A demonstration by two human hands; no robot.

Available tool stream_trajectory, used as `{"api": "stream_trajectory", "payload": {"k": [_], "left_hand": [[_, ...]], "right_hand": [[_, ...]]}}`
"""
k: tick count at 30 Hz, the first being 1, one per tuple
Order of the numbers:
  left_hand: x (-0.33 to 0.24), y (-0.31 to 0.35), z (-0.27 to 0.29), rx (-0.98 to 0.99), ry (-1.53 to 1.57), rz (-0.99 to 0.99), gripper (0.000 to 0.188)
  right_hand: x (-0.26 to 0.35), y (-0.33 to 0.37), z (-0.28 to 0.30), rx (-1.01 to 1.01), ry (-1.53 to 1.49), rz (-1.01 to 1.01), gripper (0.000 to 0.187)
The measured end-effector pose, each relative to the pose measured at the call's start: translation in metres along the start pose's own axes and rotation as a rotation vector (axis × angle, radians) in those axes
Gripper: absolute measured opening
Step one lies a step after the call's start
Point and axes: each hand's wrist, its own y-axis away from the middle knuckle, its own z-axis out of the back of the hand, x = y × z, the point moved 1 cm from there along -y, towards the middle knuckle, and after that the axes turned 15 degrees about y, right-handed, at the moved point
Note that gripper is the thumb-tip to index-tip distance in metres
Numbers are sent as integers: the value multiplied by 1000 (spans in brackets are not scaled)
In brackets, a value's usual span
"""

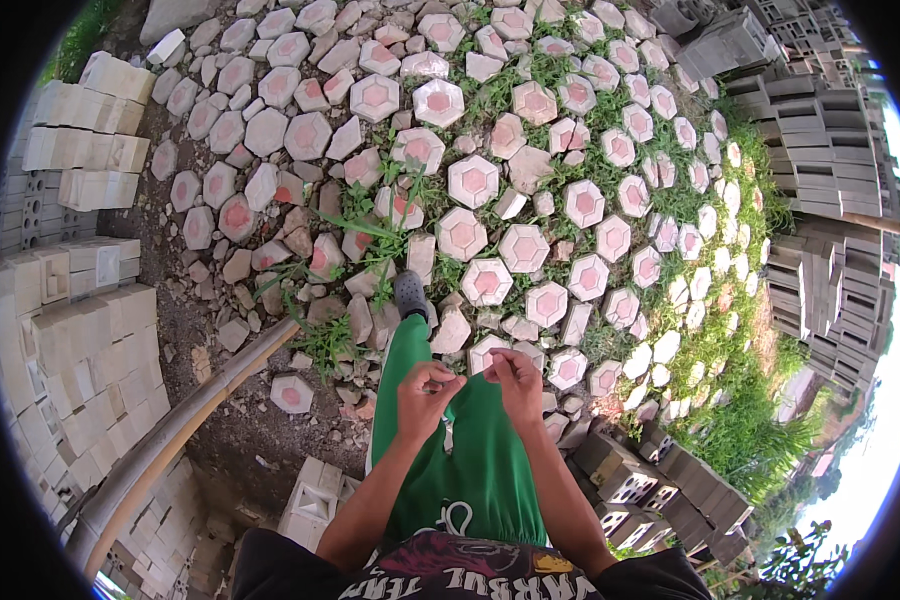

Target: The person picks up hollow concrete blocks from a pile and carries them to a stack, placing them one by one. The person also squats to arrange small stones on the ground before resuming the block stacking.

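Observation:
My left hand [426, 396] and my right hand [517, 386] are held in front of my thighs, a short gap apart. On each, the fingertips are pinched together, and whatever they may hold is too small to make out. Beneath them are my green trousers [470, 480], with a small pale patch near the left hand. One foot in a grey clog [410, 294] is set forward among hexagonal paving blocks. A grey block with a pinkish centre [487, 354] shows just beyond my right hand's fingertips.
Loose hexagonal pavers [473, 181], rubble and grass spread ahead. Pale blocks are stacked at left [100, 345], grey hollow blocks at right [825, 150] and lower right [660, 475]. A long wooden pole [185, 430] slants up from the lower left.

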Motion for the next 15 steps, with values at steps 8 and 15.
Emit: {"api": "stream_trajectory", "payload": {"k": [8,15], "left_hand": [[-111,-88,-12,16,-110,117,41],[-225,-198,-97,122,-250,5,39]], "right_hand": [[144,-65,13,-145,-318,113,17],[249,-160,60,-52,-222,147,30]]}}
